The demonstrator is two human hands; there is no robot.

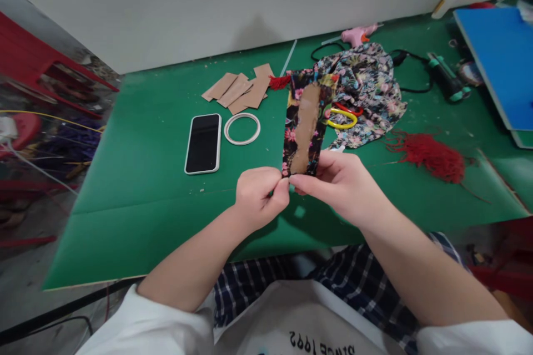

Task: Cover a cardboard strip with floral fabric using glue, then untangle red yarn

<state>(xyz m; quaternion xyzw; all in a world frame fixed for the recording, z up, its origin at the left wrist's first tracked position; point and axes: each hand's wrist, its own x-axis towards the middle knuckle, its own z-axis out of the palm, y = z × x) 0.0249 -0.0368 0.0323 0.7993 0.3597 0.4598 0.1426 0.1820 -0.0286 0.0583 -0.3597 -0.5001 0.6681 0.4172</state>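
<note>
Phone (pixel 202 143): face up, dark-screened, flat on the green surface (pixel 145 172).
Cards (pixel 237 90): brown ones, overlapping, beyond the phone.
Ring (pixel 242 129): lying flat, just beside the phone.
Left hand (pixel 261 197): curled tight, pinching the panel's lower left corner!
Panel (pixel 307 127): up between the hands, dark floral, brown strip down its middle.
Right hand (pixel 347 184): gripping the panel's lower right, thumb in front.
Scissors (pixel 343 118): yellow and red handles, right of the panel.
Cloth (pixel 368 80): floral, crumpled, pink glue gun (pixel 357 36) beyond it.
Threads (pixel 435 156): red bundle, near the cloth.
Board (pixel 499 61): blue, far right.
</note>
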